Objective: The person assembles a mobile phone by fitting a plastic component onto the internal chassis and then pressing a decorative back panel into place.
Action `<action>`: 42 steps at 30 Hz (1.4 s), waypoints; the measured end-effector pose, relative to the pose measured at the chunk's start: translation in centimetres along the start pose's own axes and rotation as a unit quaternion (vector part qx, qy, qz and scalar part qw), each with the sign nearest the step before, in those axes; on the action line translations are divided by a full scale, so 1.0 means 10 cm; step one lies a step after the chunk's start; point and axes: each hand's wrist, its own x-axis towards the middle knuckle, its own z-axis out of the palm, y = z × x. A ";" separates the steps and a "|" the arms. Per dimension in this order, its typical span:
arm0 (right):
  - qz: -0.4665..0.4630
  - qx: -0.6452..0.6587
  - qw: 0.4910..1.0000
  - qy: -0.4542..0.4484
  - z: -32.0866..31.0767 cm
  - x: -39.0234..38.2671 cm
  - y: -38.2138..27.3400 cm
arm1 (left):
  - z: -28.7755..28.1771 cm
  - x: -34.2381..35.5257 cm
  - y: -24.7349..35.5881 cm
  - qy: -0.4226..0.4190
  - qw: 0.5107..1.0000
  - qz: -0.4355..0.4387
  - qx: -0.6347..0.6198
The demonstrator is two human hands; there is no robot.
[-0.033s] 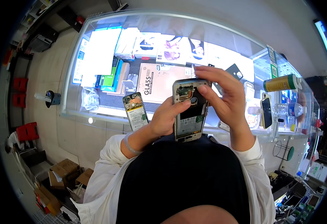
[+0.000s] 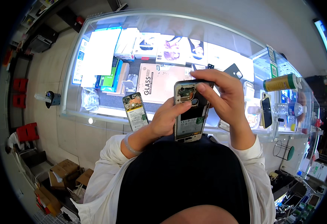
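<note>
An opened phone with its battery and inner board showing (image 2: 189, 121) is held upright in front of my body. My left hand (image 2: 167, 119) grips its left side, thumb across the back below the camera area. My right hand (image 2: 225, 100) is closed on its upper right, with the thumb on the upper inside and the index finger curled over the top edge. A second opened phone (image 2: 135, 114) with exposed board and battery lies on the glass counter to the left of my hands.
The glass display counter (image 2: 77, 112) holds boxes (image 2: 102, 52), a yellow cylinder (image 2: 279, 83), a white-edged phone (image 2: 266, 110) and a plastic bottle (image 2: 290, 109). A drink cup (image 2: 52, 98) stands left of it. Red stools (image 2: 27, 131) and cardboard boxes (image 2: 64, 171) are at lower left, a wire stool (image 2: 285, 151) right.
My right hand's index finger has shifted very slightly at the top edge of the held phone. Otherwise the view looks almost the same.
</note>
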 end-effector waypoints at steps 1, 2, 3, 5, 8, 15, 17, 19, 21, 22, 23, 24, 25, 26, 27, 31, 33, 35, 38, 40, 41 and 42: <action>0.025 -0.011 0.998 -0.050 -0.03 0.03 -0.03 | -0.03 -0.01 0.00 -0.005 0.999 -0.017 0.050; 0.054 0.031 0.997 -0.049 -0.03 0.02 -0.02 | -0.03 -0.01 -0.01 -0.014 0.999 -0.022 0.043; 0.082 0.073 0.993 -0.049 -0.03 0.01 0.00 | -0.03 0.00 -0.01 -0.023 0.999 -0.028 0.036; 0.126 0.130 0.983 -0.044 -0.01 -0.01 0.04 | -0.03 0.00 -0.01 -0.025 0.998 -0.041 0.027; 0.167 0.176 0.969 -0.032 0.01 -0.03 0.06 | 0.02 0.00 -0.01 -0.008 0.998 -0.060 0.012; 0.223 0.268 0.936 -0.051 -0.05 -0.05 0.14 | -0.02 0.00 -0.08 -0.036 0.996 -0.071 0.039; 0.217 0.270 0.935 -0.068 -0.07 -0.03 0.15 | -0.01 0.02 -0.07 -0.040 0.996 -0.070 0.044; 0.190 0.244 0.946 -0.094 -0.10 -0.02 0.15 | 0.08 0.03 -0.05 -0.024 0.997 -0.064 0.032; 0.176 0.210 0.954 -0.122 -0.11 0.03 0.10 | 0.08 0.05 -0.03 -0.024 0.995 -0.075 0.059; 0.169 0.191 0.957 -0.136 -0.11 0.05 0.08 | 0.07 0.06 -0.03 -0.024 0.994 -0.080 0.072; 0.179 0.164 0.958 -0.150 -0.12 0.08 0.06 | 0.08 0.06 -0.04 -0.025 0.993 -0.083 0.081; 0.188 0.136 0.959 -0.165 -0.12 0.10 0.05 | 0.07 0.06 -0.05 -0.025 0.992 -0.087 0.090; 0.198 0.108 0.958 -0.179 -0.13 0.12 0.05 | 0.08 0.06 -0.05 -0.026 0.991 -0.090 0.099; 0.207 0.136 0.953 -0.176 -0.13 0.13 0.07 | 0.08 0.06 -0.06 -0.027 0.991 -0.093 0.096; 0.216 0.163 0.947 -0.173 -0.12 0.12 0.13 | 0.08 0.07 -0.07 -0.027 0.991 -0.095 0.093; 0.231 0.230 0.929 -0.176 -0.05 0.09 0.32 | 0.05 0.05 -0.14 -0.008 0.993 -0.092 0.067; 0.284 0.224 0.917 -0.168 -0.06 0.09 0.32 | 0.00 0.06 -0.16 -0.015 0.994 -0.086 0.062; 0.308 0.267 0.903 -0.134 -0.08 0.09 0.29 | -0.01 0.05 -0.15 -0.012 0.996 -0.079 0.042; 0.293 0.338 0.891 -0.077 -0.17 -0.02 0.33 | 0.00 0.04 -0.12 0.000 0.998 -0.070 -0.005; 0.272 0.302 0.909 -0.089 -0.29 -0.19 0.51 | 0.00 0.04 -0.13 0.004 0.998 -0.060 -0.026; 0.271 0.301 0.912 -0.070 -0.29 -0.24 0.52 | -0.01 0.04 -0.13 -0.001 0.998 -0.065 -0.023; 0.269 0.313 0.908 -0.069 -0.29 -0.25 0.54 | -0.01 0.04 -0.14 -0.006 0.997 -0.069 -0.021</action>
